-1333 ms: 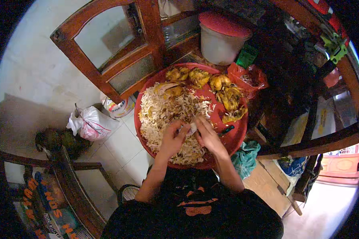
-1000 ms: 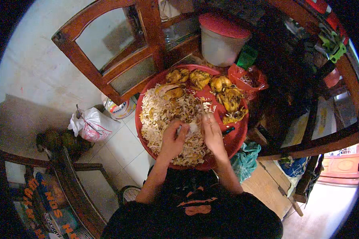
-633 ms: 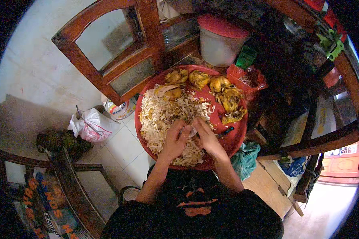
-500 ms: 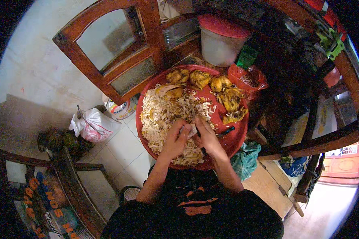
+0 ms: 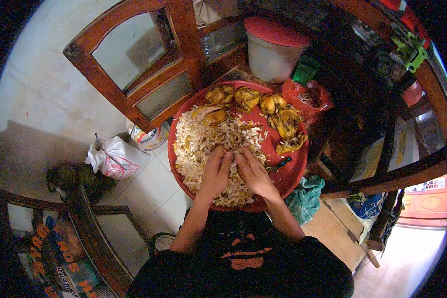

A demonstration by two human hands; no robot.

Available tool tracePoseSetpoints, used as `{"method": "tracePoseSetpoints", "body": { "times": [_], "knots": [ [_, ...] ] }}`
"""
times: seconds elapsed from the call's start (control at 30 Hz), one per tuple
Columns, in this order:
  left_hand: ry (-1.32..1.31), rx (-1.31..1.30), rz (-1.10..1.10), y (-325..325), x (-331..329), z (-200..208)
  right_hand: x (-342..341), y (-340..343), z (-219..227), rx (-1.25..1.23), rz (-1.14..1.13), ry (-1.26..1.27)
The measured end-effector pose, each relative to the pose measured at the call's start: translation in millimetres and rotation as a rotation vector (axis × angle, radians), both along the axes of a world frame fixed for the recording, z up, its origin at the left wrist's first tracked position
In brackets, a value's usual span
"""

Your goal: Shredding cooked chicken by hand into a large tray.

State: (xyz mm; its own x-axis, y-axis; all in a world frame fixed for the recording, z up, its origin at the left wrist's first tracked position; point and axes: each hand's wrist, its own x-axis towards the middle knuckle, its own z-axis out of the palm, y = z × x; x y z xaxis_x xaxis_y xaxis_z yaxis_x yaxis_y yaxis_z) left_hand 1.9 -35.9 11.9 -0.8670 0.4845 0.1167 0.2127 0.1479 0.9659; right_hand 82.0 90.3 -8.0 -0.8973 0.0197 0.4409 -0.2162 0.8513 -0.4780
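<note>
My left hand (image 5: 217, 171) and my right hand (image 5: 253, 171) meet over the large round red tray (image 5: 288, 181). Both sets of fingers are closed on a small pale piece of chicken meat (image 5: 234, 158), partly hidden between them. Below and around lies a wide heap of shredded chicken (image 5: 191, 149). On top of the heap's far side sits a larger chunk of chicken (image 5: 209, 115). Several yellow-brown cooked chicken pieces (image 5: 247, 98) line the tray's far and right rim. A dark-handled knife (image 5: 280, 164) rests just right of my right hand.
Beyond the tray stand a white bucket with a red lid (image 5: 277, 49), a green plastic basket (image 5: 305, 69) and a red plastic bag (image 5: 308, 99). A brown wooden door (image 5: 139, 64) swings near the far left rim. A teal cloth (image 5: 305, 198) lies beside the tray, lower right.
My hands have drawn closer together, fingertips now meeting around the meat. My right hand has turned inward, and the pale piece between them shows less than before.
</note>
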Motion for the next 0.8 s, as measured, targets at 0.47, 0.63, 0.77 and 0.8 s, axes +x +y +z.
{"method": "tracePoseSetpoints", "body": {
  "times": [0.47, 0.63, 0.77, 0.8],
  "knots": [
    [-0.056, 0.061, -0.045, -1.0, 2.8, 10.2, -3.1, -0.1, 7.4, -0.429, 0.002, -0.116],
    [0.229, 0.025, -0.259, -7.8, -2.5, 18.3, -3.0, -2.4, -15.4, -0.844, -0.130, -0.202],
    [0.046, 0.109, -0.172, -11.7, -5.4, 10.0, -16.0, 0.4, 49.3, -1.854, -0.275, -0.480],
    [-0.400, 0.385, -0.012, -11.4, -6.8, 9.9, -19.2, 4.8, 53.1, -1.817, -0.276, -0.337]
  ]
}}
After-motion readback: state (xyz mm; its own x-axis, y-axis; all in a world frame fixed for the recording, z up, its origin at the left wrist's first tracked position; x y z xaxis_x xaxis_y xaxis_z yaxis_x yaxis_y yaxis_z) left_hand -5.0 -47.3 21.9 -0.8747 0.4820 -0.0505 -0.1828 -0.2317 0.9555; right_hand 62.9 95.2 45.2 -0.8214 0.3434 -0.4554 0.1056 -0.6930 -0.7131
